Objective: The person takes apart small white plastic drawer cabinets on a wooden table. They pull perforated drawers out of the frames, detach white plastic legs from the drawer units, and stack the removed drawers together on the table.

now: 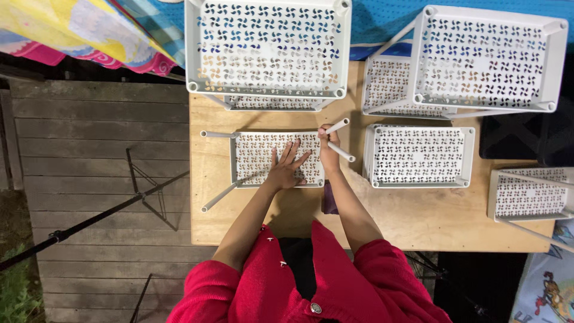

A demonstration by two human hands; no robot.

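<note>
Wooden counter bearing perforated white shelf trays. One tray lies flat, long axis left to right, directly ahead of the person. Left hand rests on it, fingers spread; right hand, at its right edge, is clamped on two white tubes.

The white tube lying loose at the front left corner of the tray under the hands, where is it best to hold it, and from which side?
Grip the white tube near its middle, from above, fingers across its width. It lies flat on the wooden table, slanting away from the tray, with open board on both sides of the free end.
</note>
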